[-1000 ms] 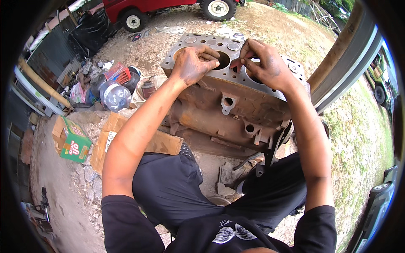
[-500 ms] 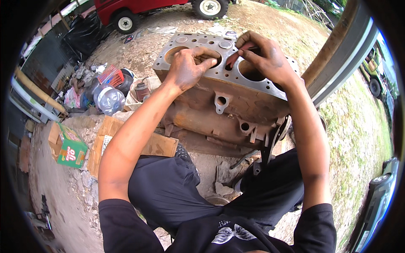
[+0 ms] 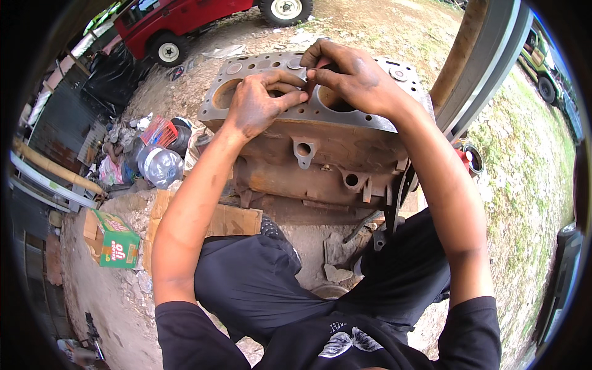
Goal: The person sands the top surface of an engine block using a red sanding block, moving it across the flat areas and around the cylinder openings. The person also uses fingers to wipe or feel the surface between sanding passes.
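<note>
A rusty engine block point(image 3: 277, 166) stands in front of my knees, its flat grey top pierced by wide bores and smaller holes. My left hand point(image 3: 259, 102) is over the top between two bores, thumb and fingers curled; what they grip is hidden. Just to its right, my right hand point(image 3: 348, 77) pinches a small reddish strip point(image 3: 311, 87), partly covered by the fingers, beside an open bore point(image 3: 330, 98). The two hands' fingertips are very close together.
A green carton point(image 3: 114, 240), flattened cardboard point(image 3: 234, 219), a clear water jug point(image 3: 160, 166) and a red crate point(image 3: 157, 131) lie left. A post point(image 3: 453, 55) rises right of the block. A red vehicle point(image 3: 160, 24) is parked behind; others stand at the right edge.
The view has shifted, putting the block and hands farther left in it. My right hand's fingertips have moved toward my left hand's, and less of the reddish strip shows.
</note>
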`<state>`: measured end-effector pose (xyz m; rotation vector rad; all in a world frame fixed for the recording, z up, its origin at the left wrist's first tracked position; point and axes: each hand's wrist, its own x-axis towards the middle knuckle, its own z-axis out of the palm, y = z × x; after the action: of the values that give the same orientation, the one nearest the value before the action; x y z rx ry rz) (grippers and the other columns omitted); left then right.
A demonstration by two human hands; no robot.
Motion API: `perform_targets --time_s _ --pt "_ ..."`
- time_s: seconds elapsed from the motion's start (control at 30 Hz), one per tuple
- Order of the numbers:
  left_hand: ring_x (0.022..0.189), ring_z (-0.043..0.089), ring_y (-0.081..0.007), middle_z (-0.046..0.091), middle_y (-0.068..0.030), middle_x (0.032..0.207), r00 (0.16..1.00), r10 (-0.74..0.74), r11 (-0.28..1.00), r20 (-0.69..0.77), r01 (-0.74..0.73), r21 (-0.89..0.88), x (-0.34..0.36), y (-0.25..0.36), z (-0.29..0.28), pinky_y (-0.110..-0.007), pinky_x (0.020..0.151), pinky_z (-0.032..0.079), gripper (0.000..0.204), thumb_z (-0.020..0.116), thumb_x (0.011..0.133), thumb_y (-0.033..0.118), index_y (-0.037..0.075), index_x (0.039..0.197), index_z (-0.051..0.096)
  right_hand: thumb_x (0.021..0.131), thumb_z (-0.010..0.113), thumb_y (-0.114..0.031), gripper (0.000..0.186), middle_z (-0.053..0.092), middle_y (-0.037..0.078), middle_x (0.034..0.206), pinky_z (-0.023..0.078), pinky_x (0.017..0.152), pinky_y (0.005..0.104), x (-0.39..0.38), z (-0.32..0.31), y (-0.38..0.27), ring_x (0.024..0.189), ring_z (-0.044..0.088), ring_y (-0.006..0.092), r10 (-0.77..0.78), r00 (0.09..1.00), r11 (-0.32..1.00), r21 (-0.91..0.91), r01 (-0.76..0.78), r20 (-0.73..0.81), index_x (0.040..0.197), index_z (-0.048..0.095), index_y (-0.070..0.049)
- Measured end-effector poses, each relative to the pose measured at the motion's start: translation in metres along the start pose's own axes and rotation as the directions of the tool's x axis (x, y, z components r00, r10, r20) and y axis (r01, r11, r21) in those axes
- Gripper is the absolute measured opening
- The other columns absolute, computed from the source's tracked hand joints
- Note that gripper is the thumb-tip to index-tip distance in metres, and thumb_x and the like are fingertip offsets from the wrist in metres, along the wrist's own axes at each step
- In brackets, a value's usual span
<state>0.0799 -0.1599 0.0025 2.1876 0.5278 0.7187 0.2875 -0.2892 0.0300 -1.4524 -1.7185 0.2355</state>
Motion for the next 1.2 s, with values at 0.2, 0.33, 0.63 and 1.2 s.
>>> perform_targets --time_s 0.2,0.33,0.63,1.2 --pt "0.097 0.084 -0.0187 0.088 -0.0095 0.107 0.992 0.097 0.975 -0.082 -0.078 0.207 -0.001 0.000 0.004 -0.034 0.089 0.064 0.033 0.087 0.095 0.020 0.001 0.121 0.084 0.101 0.071 -0.018 0.028 0.078 0.031 0.112 0.062 0.096 0.0546 0.010 0.018 -0.002 0.106 0.076 0.0501 -0.210 0.974 0.947 -0.266 0.182 -0.081 0.119 0.070 0.004" --pt "0.096 0.084 -0.0183 0.088 -0.0109 0.107 0.996 0.033 0.997 -0.080 -0.027 0.073 -0.002 0.009 0.002 -0.034 0.089 0.064 0.032 0.088 0.094 0.020 0.001 0.119 0.084 0.098 0.072 -0.014 0.031 0.077 0.033 0.105 0.062 0.094 0.0571 0.021 0.032 0.003 0.103 0.074 0.0564 -0.207 0.973 0.912 -0.379 0.155 -0.100 0.124 0.069 0.003" --pt "0.093 0.082 -0.0166 0.088 -0.0097 0.100 0.993 -0.056 0.984 -0.099 0.072 0.165 -0.008 0.013 -0.002 -0.033 0.087 0.064 0.035 0.095 0.089 0.027 0.005 0.115 0.088 0.106 0.079 -0.024 0.045 0.078 0.017 0.095 0.061 0.076 0.0423 0.017 0.012 -0.024 0.082 0.076 0.0274 0.020 0.999 0.999 -0.034 -0.019 0.049 0.144 0.065 -0.003" --pt "0.093 0.082 -0.0257 0.087 -0.0091 0.102 0.999 0.022 0.932 -0.048 -0.003 0.363 -0.006 0.006 -0.018 -0.042 0.090 0.062 0.036 0.098 0.082 0.040 0.012 0.104 0.092 0.113 0.073 -0.026 0.027 0.073 0.010 0.084 0.059 0.065 0.0375 0.024 0.045 0.007 0.070 0.070 0.0181 0.003 0.995 1.000 0.011 -0.001 -0.101 0.119 0.064 -0.001"
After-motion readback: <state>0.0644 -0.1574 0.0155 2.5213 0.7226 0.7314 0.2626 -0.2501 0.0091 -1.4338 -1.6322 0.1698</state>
